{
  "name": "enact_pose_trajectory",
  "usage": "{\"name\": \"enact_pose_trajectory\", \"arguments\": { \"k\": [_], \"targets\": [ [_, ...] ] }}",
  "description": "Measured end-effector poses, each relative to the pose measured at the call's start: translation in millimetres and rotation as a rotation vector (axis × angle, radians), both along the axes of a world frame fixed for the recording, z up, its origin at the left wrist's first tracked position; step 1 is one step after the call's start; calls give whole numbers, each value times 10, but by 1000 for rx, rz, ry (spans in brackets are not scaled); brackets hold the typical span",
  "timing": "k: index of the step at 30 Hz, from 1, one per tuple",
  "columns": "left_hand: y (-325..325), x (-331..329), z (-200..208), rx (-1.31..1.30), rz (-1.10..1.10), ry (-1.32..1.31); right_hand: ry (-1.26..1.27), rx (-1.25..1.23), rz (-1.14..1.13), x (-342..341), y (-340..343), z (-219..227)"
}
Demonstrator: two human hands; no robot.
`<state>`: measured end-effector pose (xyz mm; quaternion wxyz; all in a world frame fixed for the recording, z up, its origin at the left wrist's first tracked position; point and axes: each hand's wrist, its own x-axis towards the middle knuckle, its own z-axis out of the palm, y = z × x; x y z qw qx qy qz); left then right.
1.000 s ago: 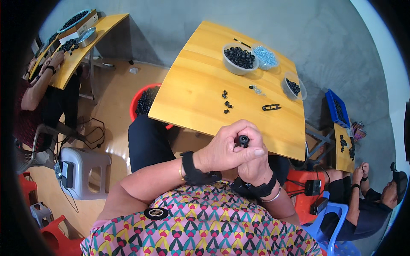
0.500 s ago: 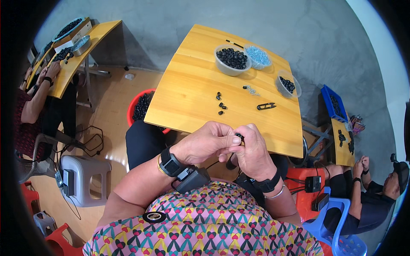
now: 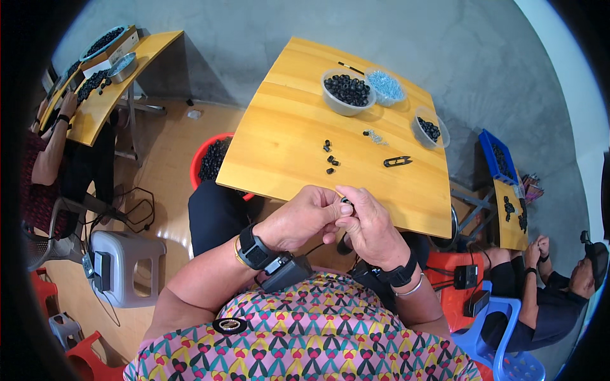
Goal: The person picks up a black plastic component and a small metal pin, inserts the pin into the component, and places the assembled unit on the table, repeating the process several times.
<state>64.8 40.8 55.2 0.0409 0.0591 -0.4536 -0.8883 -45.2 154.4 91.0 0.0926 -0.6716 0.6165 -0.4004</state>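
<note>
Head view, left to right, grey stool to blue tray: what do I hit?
Grey stool → red tub → left hand → small black piece → right hand → small clear bowl → blue tray.

The left hand (image 3: 306, 217) and right hand (image 3: 373, 233) hide most of the black piece (image 3: 345, 201) between them. Table (image 3: 273, 140) and knee (image 3: 213, 206) cover part of the red tub (image 3: 196, 164). The pale bits (image 3: 375, 137) are too small to tell. A co-worker (image 3: 48, 162) is cut off at far left.

Both hands (image 3: 304, 216) (image 3: 376, 233) meet at pinched fingertips (image 3: 345, 209), forearms (image 3: 202, 274) angled inward.
</note>
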Motion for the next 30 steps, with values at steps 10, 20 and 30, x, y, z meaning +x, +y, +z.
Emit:
{"name": "enact_pose_trajectory", "arguments": {
  "k": [10, 20, 30],
  "targets": [
    [-50, 10, 127, -95, 57, -83, -109, 43, -34, -83, 33, -57],
    [199, -158, 181, -577, 259, 396, 102, -42, 2, 34, 138, 90],
    [299, -245, 26, -696, 550, 477, 28, -184, 27, -19, 68, -88]
  ]
}}
